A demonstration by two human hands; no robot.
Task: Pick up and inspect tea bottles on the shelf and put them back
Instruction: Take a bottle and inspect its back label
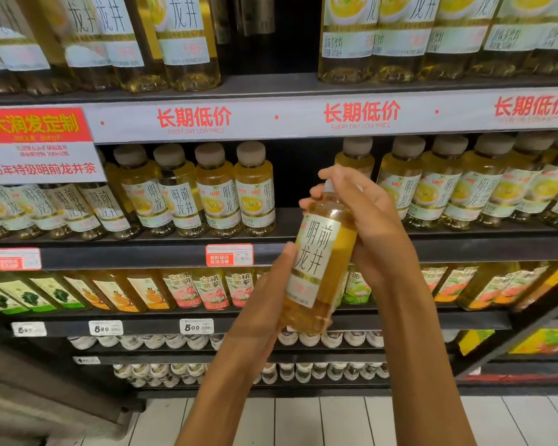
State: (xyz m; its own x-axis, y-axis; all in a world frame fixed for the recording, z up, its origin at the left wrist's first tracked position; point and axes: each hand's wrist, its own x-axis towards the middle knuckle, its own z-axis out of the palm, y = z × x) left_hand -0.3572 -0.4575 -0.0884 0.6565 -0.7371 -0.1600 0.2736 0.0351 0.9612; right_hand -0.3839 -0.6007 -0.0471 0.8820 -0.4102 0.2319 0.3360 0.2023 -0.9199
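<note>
Upright in both hands (364, 226), a tea bottle (319, 268) of amber liquid.

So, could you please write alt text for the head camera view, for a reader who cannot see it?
Two bare hands hold a yellow tea bottle tilted before supermarket shelves: the left hand grips its lower part, the right hand its cap end. Behind it, a gap breaks the row of matching bottles.

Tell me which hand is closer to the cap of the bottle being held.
Right. The right hand wraps the tea bottle at its top, fingers covering the cap. The left hand holds the lower body, well below the cap.
</note>
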